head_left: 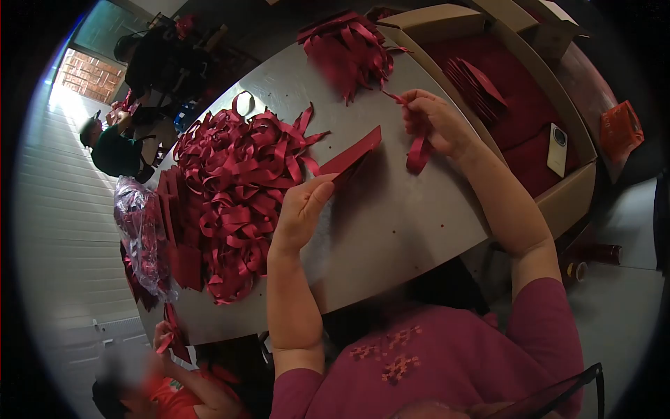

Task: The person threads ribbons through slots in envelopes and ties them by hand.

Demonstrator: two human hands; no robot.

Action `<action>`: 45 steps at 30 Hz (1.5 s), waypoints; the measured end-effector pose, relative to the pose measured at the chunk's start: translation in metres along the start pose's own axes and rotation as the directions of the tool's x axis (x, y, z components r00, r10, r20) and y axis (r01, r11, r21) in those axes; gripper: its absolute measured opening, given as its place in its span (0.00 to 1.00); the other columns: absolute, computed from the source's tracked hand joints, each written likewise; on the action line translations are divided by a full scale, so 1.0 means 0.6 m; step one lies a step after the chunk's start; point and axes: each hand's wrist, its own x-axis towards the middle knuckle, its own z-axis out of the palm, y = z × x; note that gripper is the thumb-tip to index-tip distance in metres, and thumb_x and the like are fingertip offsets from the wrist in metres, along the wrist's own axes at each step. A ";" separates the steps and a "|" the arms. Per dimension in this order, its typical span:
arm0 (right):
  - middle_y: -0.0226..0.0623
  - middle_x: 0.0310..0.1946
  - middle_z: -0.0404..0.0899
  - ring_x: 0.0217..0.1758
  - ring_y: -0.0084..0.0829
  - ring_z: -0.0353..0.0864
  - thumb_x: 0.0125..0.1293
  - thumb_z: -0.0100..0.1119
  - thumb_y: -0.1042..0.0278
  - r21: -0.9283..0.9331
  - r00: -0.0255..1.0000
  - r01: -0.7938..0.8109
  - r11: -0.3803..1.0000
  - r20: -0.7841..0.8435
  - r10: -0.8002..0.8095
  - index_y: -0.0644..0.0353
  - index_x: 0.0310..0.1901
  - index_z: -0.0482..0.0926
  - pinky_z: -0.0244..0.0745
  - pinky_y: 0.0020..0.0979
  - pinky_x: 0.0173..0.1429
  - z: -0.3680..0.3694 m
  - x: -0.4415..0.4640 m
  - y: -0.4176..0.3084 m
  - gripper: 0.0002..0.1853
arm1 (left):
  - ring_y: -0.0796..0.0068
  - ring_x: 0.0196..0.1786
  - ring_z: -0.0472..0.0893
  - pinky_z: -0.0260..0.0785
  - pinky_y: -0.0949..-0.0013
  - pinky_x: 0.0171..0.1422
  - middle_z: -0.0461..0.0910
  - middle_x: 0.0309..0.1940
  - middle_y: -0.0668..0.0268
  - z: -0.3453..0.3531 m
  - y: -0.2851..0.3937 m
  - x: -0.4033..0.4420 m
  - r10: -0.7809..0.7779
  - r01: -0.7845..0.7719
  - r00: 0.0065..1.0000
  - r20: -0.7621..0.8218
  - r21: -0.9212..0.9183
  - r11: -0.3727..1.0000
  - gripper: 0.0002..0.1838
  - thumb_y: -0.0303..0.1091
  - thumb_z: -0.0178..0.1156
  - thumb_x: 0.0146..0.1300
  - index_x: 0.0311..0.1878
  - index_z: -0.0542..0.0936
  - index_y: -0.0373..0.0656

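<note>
Head | left hand point(305, 208): folded red card point(354, 153) | right hand point(434, 120): looped ribbon point(419, 155)

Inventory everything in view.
Table: one, grey, centre
Held card: one, red, left hand
Ribbon: at least one, red, right hand
Loose ribbons: many, red, table
Ribboned cards: several, red, table's far end
Flat cards: several, red, beside heap
Plastic wrap: one, clear, table's left
Box: one, brown, right
Boxed cards: several, red, inside
Phone: one, pale, in box
Packet: one, orange, right
Cylinders: two, red, lower right
Other people: at least three, mixed clothing, left
Glasses: one, dark, bottom
Shirt: one, purple, bottom
Left hand: one, bare, centre
Right hand: one, bare, centre
</note>
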 end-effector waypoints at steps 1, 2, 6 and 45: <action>0.29 0.32 0.76 0.32 0.23 0.74 0.68 0.52 0.75 0.003 1.000 0.007 1.000 0.008 -0.007 0.59 0.47 0.75 0.75 0.26 0.41 0.002 0.000 -0.001 0.08 | 0.85 0.39 0.72 0.65 0.80 0.46 0.79 0.37 0.74 0.001 0.007 -0.001 0.005 -0.005 1.000 -0.004 0.009 1.000 0.20 0.42 0.55 0.75 0.58 0.80 0.35; 0.29 0.32 0.76 0.31 0.22 0.74 0.69 0.52 0.74 -0.007 1.000 0.009 1.000 0.011 -0.008 0.59 0.47 0.75 0.74 0.25 0.39 0.002 0.000 0.000 0.07 | 0.86 0.37 0.71 0.65 0.80 0.43 0.77 0.34 0.75 0.006 0.015 -0.004 0.037 -0.036 0.999 -0.036 0.032 0.999 0.20 0.42 0.54 0.76 0.56 0.81 0.34; 0.29 0.28 0.76 0.29 0.20 0.74 0.68 0.55 0.73 0.005 1.000 -0.007 1.000 0.012 0.007 0.59 0.44 0.75 0.74 0.25 0.35 0.004 0.003 0.006 0.05 | 0.85 0.35 0.70 0.65 0.79 0.41 0.75 0.30 0.74 0.000 0.028 -0.005 0.071 -0.062 0.993 -0.094 0.093 0.994 0.19 0.41 0.52 0.77 0.49 0.81 0.31; 0.39 0.29 0.81 0.32 0.32 0.79 0.62 0.62 0.75 -0.802 0.892 0.448 0.395 0.434 -0.130 0.64 0.38 0.78 0.74 0.32 0.40 0.088 -0.049 0.075 0.05 | 0.50 0.37 0.83 0.73 0.56 0.42 0.81 0.33 0.48 0.039 -0.008 0.002 -0.103 0.369 0.900 -0.423 0.615 0.696 0.09 0.32 0.57 0.65 0.38 0.81 0.35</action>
